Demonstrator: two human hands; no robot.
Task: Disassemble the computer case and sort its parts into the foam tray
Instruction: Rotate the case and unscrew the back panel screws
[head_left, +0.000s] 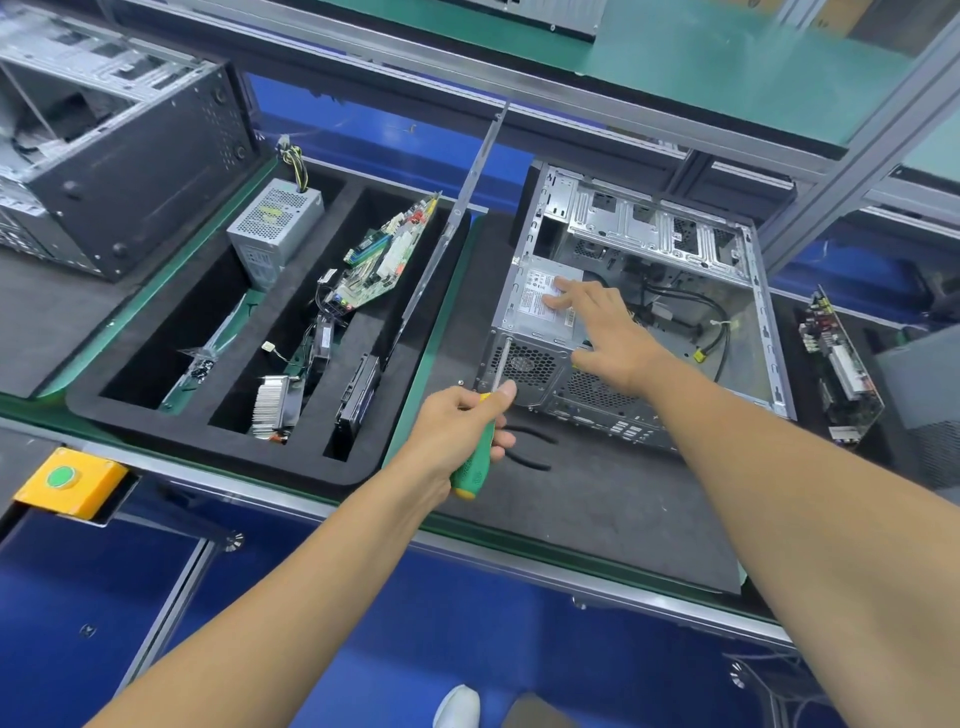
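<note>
The open computer case (748, 291) lies on its side on a dark mat, with its power supply (535, 312) inside at the near left corner. My right hand (608, 332) rests flat on that power supply, fingers spread. My left hand (457, 431) grips a green and yellow screwdriver (475, 452), its shaft pointing at the case's rear panel. Left of the case, the black foam tray (171, 431) holds a power supply (275, 223), a motherboard (384, 260), a heatsink (272, 405), a drive (358, 395) and a side panel (457, 218) standing on edge.
Black pliers (530, 447) lie on the mat just right of my left hand. Another case (124, 171) stands at the far left. A second board (841, 369) stands in a tray at the right. A yellow box with a green button (67, 483) sits on the bench's front edge.
</note>
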